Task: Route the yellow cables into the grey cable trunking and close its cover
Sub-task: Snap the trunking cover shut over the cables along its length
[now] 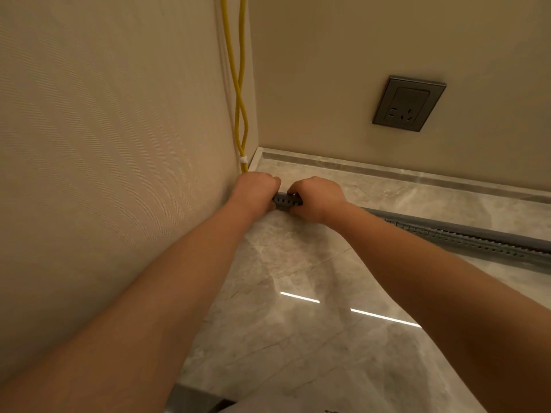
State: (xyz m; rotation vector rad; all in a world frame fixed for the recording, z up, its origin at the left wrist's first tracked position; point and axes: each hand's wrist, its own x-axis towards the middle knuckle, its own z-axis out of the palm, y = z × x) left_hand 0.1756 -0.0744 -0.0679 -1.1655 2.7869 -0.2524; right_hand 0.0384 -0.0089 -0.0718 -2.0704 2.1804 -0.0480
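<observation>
Two yellow cables point(238, 84) run down the wall corner, bound by a white tie point(243, 160) just above the floor. Their lower ends vanish behind my left hand point(256, 187). A grey slotted cable trunking point(465, 236) lies on the marble floor and stretches off to the right. Its left end point(284, 201) shows between my two fists. My left hand is closed on that end next to the wall. My right hand point(317, 199) grips the trunking just to the right. Whether the cables lie inside the trunking is hidden.
A textured wall point(104, 144) stands on the left. The back wall carries a grey power socket point(409, 103). A marble skirting point(387, 171) runs along its base. The glossy marble floor point(298, 323) fills the near area.
</observation>
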